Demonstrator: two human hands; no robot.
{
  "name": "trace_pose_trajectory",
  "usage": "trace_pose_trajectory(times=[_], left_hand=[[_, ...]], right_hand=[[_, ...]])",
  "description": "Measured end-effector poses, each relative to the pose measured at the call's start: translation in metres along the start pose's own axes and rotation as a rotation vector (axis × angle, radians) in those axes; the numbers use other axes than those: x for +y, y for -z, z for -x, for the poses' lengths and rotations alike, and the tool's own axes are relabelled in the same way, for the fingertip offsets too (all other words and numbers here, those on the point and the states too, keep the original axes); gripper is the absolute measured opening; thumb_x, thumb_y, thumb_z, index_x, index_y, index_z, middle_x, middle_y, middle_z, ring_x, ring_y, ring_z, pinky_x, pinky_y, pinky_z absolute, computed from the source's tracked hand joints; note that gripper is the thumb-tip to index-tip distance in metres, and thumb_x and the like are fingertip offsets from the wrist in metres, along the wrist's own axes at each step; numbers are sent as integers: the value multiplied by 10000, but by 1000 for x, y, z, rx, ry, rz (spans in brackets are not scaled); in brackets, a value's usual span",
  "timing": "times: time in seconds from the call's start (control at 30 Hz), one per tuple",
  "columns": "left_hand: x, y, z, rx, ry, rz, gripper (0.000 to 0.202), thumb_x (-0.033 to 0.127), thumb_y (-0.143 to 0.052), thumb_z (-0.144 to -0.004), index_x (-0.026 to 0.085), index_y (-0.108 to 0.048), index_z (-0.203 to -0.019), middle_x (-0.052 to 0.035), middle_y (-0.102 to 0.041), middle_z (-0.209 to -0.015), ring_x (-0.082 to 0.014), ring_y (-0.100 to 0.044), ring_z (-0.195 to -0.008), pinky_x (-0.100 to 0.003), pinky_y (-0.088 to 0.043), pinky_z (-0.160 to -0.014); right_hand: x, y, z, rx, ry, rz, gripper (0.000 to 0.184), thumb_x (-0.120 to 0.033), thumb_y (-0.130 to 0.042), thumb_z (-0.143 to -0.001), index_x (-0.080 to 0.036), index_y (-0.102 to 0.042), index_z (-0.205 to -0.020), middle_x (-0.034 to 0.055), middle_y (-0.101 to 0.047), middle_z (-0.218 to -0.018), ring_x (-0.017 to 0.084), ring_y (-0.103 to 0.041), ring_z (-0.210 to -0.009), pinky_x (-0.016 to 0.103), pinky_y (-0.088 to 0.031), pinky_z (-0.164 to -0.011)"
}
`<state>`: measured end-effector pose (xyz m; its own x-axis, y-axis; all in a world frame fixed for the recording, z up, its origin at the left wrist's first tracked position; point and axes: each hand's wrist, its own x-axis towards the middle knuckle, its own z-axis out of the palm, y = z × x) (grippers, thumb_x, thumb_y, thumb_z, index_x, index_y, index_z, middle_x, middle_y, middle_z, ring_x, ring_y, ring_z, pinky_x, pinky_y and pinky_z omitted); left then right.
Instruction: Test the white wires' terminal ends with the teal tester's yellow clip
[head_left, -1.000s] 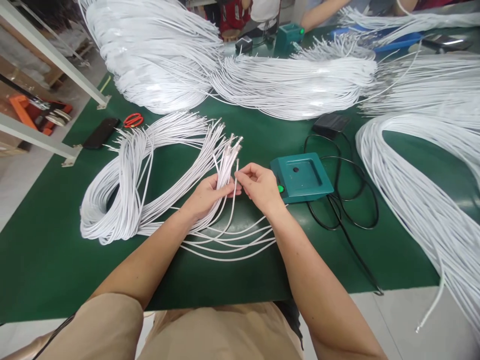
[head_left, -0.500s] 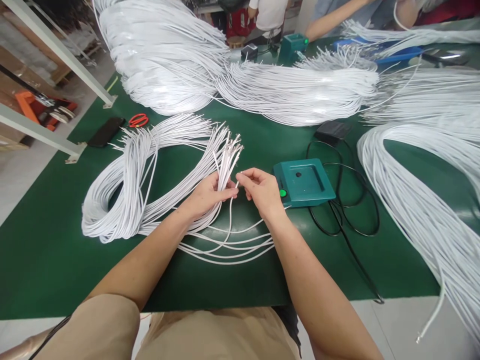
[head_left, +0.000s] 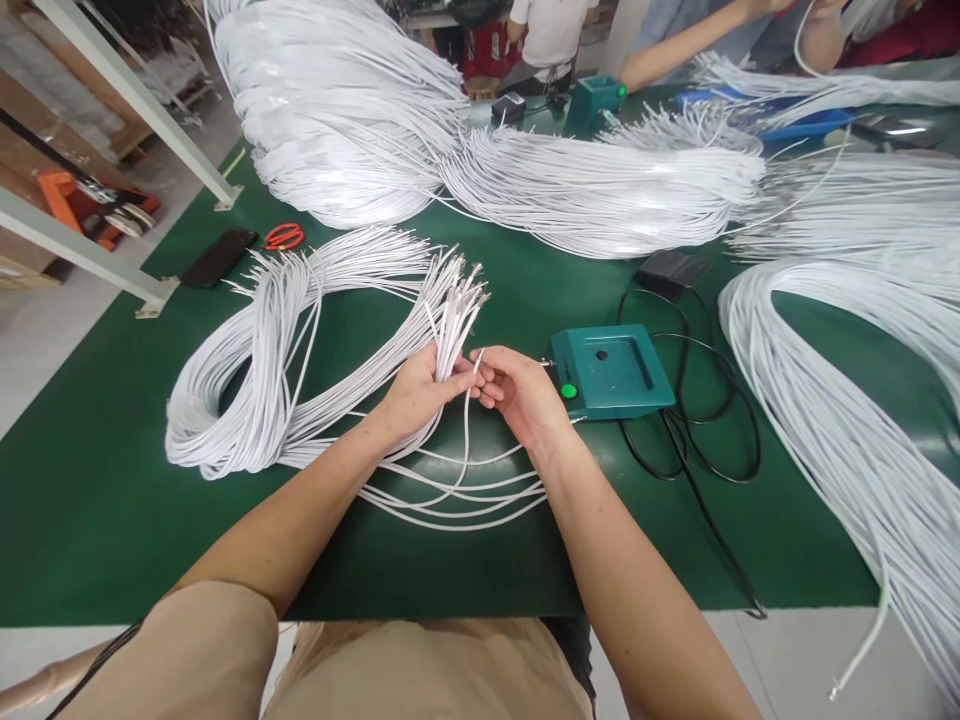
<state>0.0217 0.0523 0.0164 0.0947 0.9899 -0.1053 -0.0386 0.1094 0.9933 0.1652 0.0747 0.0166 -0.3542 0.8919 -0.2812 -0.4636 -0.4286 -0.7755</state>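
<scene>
My left hand [head_left: 416,395] is closed around a bundle of thin white cables [head_left: 456,315], whose stripped-looking ends fan out above the thumb. One single white cable [head_left: 467,430] rises in front of that thumb, its tip standing up between both hands. My right hand [head_left: 529,395] has its fingertips closed at this tip, touching the left fingers; the exact grip is partly hidden. Several loose cables [head_left: 457,523] curve over the table below my hands and pass under my right wrist. A coiled bundle of white cables [head_left: 214,400] lies to the left.
Right of my hand sits a green device [head_left: 615,372] with a lit green button and a black cord [head_left: 705,520]. Large white cable bundles [head_left: 600,190] lie at the back and at the right [head_left: 817,400]. Red-handled scissors [head_left: 283,237] and a black phone [head_left: 219,258] are at left. Another person's arm [head_left: 690,45] shows behind.
My right fingers have shifted and curled at the single cable's tip, which now shows more clearly. My left hand keeps its hold on the bundle. The whole view has shifted slightly.
</scene>
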Motion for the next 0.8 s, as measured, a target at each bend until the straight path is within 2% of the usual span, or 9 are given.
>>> trace_pose_trajectory(times=[0.03, 0.1, 0.17, 0.27, 0.4, 0.6, 0.67, 0.8], left_hand=[[1, 0, 0, -16, -6, -12, 241, 241, -723, -744, 165, -520, -851, 5, -636, -758, -137, -647, -671, -291, -500, -677], [1, -1, 1, -70, -10, -46, 211, 235, -702, -763, 161, -531, -861, -4, -647, -759, -153, -665, -692, -324, -522, -734], [1, -1, 1, -120, -9, -67, 193, 233, -691, -774, 155, -542, -867, -18, -660, -773, -168, -679, -718, -346, -531, -771], [-1, 0, 0, -106, -10, -69, 204, 227, -701, -764, 156, -541, -868, -21, -663, -786, -163, -675, -708, -321, -528, -717], [-3, 3, -2, -49, -20, -80, 232, 243, -722, -749, 159, -542, -869, -26, -662, -822, -147, -657, -700, -274, -489, -634], [-4, 5, -2, -36, -65, -50, 216, 248, -699, -778, 157, -521, -862, 1, -622, -778, -117, -628, -681, -252, -481, -635], [-4, 5, -2, -34, -67, -32, 249, 248, -696, -782, 162, -541, -957, -1, -629, -808, -116, -629, -698, -242, -481, -636], [-3, 5, -1, -53, -75, -63, 471, 238, -694, -781, 192, -554, -1229, -5, -628, -869, -119, -626, -732, -238, -486, -654]], right_hand=[[0, 0, 0, 19, 19, 21, 154, -317, -671, -706, -171, -623, -718, -73, -422, -518, 58, -371, -437, 204, -284, -415], [-1, 0, 1, 38, 36, 58, 260, -415, -671, -724, -179, -659, -832, -83, -401, -519, 63, -378, -422, 209, -289, -410], [-1, 2, 0, 25, 24, 89, 317, -483, -688, -710, -175, -644, -771, -82, -385, -513, 69, -403, -425, 214, -294, -409], [0, 5, -2, -8, -8, 70, 340, -484, -742, -670, -168, -617, -690, -80, -396, -515, 64, -405, -440, 214, -328, -435], [-1, 7, -2, -35, -11, 8, 336, -453, -786, -648, -154, -662, -740, -75, -450, -552, 48, -376, -466, 214, -384, -493], [-4, 4, 3, 45, 94, 125, 344, -452, -771, -669, -147, -704, -812, -30, -589, -640, 60, -466, -522, 221, -436, -535], [-4, 3, 4, 79, 126, 176, 312, -401, -777, -656, -148, -712, -826, -25, -616, -645, 66, -497, -535, 226, -468, -560], [-5, 2, 3, 135, 162, 294, 190, -315, -721, -671, -151, -689, -760, -25, -624, -617, 76, -534, -523, 224, -498, -556]])
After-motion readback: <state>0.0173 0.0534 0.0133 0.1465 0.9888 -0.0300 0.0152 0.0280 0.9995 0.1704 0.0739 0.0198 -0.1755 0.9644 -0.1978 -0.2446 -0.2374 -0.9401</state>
